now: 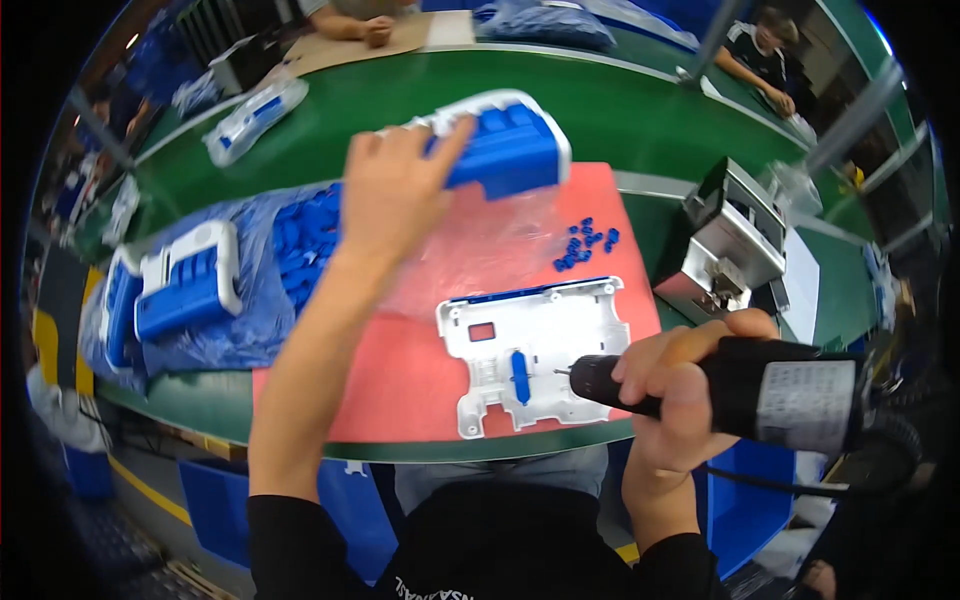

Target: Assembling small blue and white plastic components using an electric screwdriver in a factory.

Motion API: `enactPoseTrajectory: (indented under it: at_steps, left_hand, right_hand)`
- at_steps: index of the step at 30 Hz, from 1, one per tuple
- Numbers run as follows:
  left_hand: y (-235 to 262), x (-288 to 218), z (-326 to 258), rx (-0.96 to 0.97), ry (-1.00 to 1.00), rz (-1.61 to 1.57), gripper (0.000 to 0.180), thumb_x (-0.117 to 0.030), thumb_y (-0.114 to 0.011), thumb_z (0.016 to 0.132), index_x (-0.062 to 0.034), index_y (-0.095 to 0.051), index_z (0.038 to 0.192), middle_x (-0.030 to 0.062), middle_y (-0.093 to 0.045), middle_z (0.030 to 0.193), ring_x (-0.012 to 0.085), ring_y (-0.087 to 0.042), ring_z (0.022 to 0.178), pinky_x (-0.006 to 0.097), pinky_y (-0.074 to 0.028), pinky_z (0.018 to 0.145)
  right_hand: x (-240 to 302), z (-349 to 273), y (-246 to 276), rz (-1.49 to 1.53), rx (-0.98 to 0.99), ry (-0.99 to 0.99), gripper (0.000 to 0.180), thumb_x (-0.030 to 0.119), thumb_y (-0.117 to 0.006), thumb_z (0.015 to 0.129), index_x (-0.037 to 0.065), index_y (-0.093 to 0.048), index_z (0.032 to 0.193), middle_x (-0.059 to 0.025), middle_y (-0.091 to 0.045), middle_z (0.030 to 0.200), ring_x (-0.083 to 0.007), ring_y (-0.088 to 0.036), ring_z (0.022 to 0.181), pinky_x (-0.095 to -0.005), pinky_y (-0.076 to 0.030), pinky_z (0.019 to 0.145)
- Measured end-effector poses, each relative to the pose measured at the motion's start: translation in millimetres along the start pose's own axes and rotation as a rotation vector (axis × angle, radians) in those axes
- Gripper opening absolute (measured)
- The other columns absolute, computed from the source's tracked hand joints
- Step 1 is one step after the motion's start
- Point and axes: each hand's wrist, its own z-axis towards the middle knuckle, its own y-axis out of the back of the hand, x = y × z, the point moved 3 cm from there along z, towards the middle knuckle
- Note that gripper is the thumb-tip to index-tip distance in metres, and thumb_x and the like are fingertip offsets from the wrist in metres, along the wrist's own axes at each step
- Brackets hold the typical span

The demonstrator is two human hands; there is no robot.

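My left hand (392,190) reaches forward and grips a blue and white plastic housing (510,143) at the far edge of the red mat (400,385). My right hand (680,385) holds a black electric screwdriver (740,388), its tip pointing left at a flat white plastic panel (535,352) that lies on the mat. A small blue piece (520,377) sits in that panel. Several small blue parts (583,243) lie loose on the mat's far right corner.
Left of the mat, blue plastic wrap holds more blue and white housings (185,290). Another wrapped housing (252,118) lies on the green belt (620,105). A grey metal fixture (730,240) stands at right. Other people's hands (375,30) work across the belt.
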Motion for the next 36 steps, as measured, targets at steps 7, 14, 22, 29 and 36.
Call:
enactPoseTrajectory:
  at_steps: [7,14,22,29,36]
  left_hand:
    - [-32,-26,-58,0.383,0.147,-0.126,0.071,-0.023,-0.077,0.063,-0.0147,-0.048,0.127,0.0124,-0.057,0.108,0.0274,-0.053,0.1,0.04,-0.04,0.086]
    - [60,-27,-66,0.027,0.453,-0.671,0.038,-0.007,-0.067,0.072,-0.0026,-0.058,0.109,0.0172,-0.052,0.117,0.0331,-0.048,0.108,0.041,-0.04,0.092]
    - [88,-117,-165,0.279,0.366,-0.896,0.032,-0.021,-0.072,0.072,-0.0067,-0.064,0.099,0.0039,-0.061,0.107,0.0239,-0.054,0.094,0.036,-0.045,0.076]
    - [81,-117,-164,0.298,0.303,-0.87,0.036,-0.021,-0.072,0.067,-0.0087,-0.065,0.1,0.001,-0.062,0.111,0.0238,-0.054,0.089,0.035,-0.045,0.075]
    - [81,-118,-166,0.289,0.336,-0.881,0.037,-0.02,-0.072,0.066,-0.0085,-0.065,0.101,0.0009,-0.062,0.111,0.0235,-0.054,0.089,0.035,-0.045,0.075]
  right_hand:
    - [-20,-12,-33,-0.028,0.114,-0.036,0.043,0.006,-0.054,0.079,-0.003,-0.034,0.116,-0.0065,-0.048,0.06,-0.0139,-0.048,0.045,-0.0299,-0.046,0.048]
    - [-24,-26,-21,0.035,0.167,-0.214,0.05,0.005,-0.065,0.08,0.009,-0.033,0.119,-0.0064,-0.055,0.068,-0.0184,-0.058,0.062,-0.0341,-0.049,0.065]
    - [-14,-29,-27,0.033,0.188,-0.268,0.05,0.015,-0.066,0.083,0.009,-0.031,0.118,-0.0069,-0.055,0.068,-0.0191,-0.057,0.062,-0.0361,-0.049,0.066]
    - [-23,-30,-26,0.006,0.185,-0.242,0.049,0.014,-0.066,0.083,0.009,-0.03,0.117,-0.0063,-0.055,0.068,-0.0184,-0.057,0.063,-0.0359,-0.049,0.068]
    - [-18,-33,-26,-0.045,0.145,-0.209,0.053,0.022,-0.069,0.082,0.01,-0.03,0.115,-0.006,-0.053,0.067,-0.0182,-0.055,0.057,-0.036,-0.049,0.064]
